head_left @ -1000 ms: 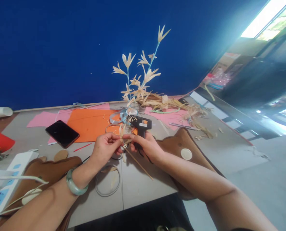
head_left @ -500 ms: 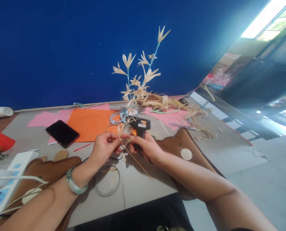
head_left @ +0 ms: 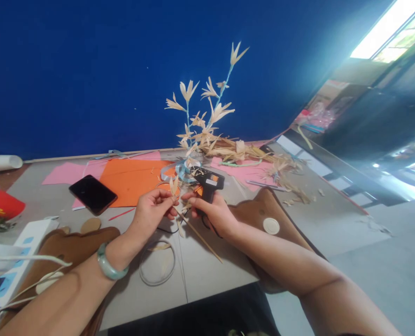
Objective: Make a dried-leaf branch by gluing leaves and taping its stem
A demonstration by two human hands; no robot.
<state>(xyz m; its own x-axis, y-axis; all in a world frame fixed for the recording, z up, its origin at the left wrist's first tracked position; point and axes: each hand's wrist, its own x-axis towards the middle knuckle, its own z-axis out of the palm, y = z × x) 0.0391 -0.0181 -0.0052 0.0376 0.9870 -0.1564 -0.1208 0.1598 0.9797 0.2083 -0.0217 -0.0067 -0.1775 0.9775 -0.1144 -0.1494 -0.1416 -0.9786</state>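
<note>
My left hand (head_left: pixel 155 205) is closed in a pinch on the top end of a thin wooden stick (head_left: pixel 202 240), which slants down to the right. Small pale husk petals (head_left: pixel 173 185) stand up just above those fingertips. In my right hand (head_left: pixel 215 213) is a black hot glue gun (head_left: pixel 210 180), its nozzle aimed up and left. The right thumb and fingertips sit a short gap from the left ones. Behind both hands rises a spray of dried husk flowers (head_left: pixel 207 126) on blue-wrapped stems. Blue ribbon (head_left: pixel 167 172) lies at its base.
A black phone (head_left: pixel 93 193) and orange paper (head_left: pixel 134 179) lie left of the hands. Farther left are a red cup (head_left: pixel 3 203) and a white power strip (head_left: pixel 36 233). Brown cushions (head_left: pixel 252 214) flank the work area. Loose husks (head_left: pixel 256 149) pile at the back right; a grey ring (head_left: pixel 157 270) lies in front.
My right hand and the glue gun have drawn slightly right, so the right fingertips have parted from the left hand. The left hand keeps its pinch on the stick.
</note>
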